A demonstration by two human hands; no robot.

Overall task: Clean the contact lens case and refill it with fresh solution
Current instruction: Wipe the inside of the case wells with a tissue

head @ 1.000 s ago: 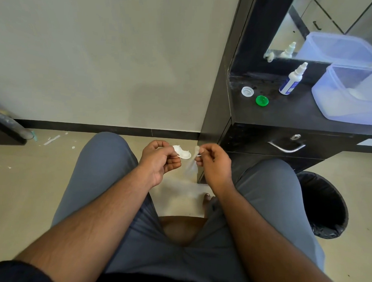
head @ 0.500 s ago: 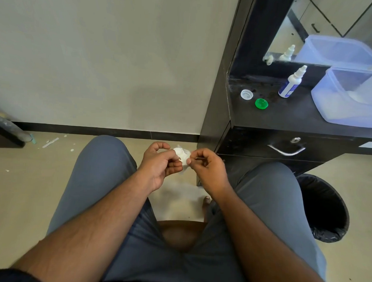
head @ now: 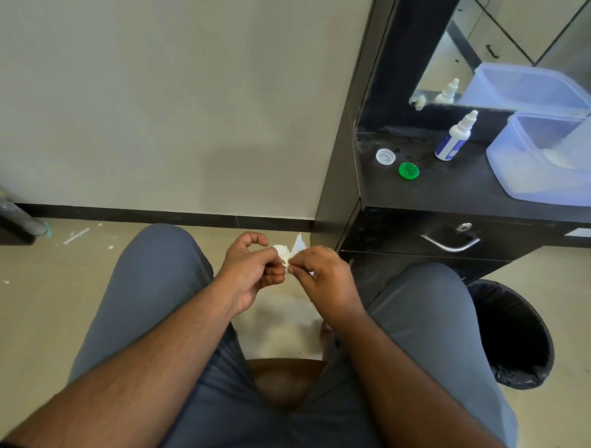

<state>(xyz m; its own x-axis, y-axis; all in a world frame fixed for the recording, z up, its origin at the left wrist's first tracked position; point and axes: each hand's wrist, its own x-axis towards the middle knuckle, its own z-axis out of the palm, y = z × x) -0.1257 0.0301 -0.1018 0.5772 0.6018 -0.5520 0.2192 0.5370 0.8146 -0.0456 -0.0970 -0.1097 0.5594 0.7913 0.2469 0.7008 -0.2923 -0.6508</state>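
Left hand (head: 252, 267) holds white lens case (head: 282, 250); right hand (head: 322, 273) pinches tissue (head: 298, 244) against it.

— Which colours sit beyond the right hand (head: 322, 275)?
— A green cap (head: 409, 170), a clear cap (head: 385, 156), a white bottle (head: 455, 137) with a blue label, on a black counter (head: 456, 192).

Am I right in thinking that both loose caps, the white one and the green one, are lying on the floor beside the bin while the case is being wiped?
Not quite: the head view shows the white cap and green cap lying on the black countertop, near the solution bottle, not on the floor. The rest holds: both hands work at the case.
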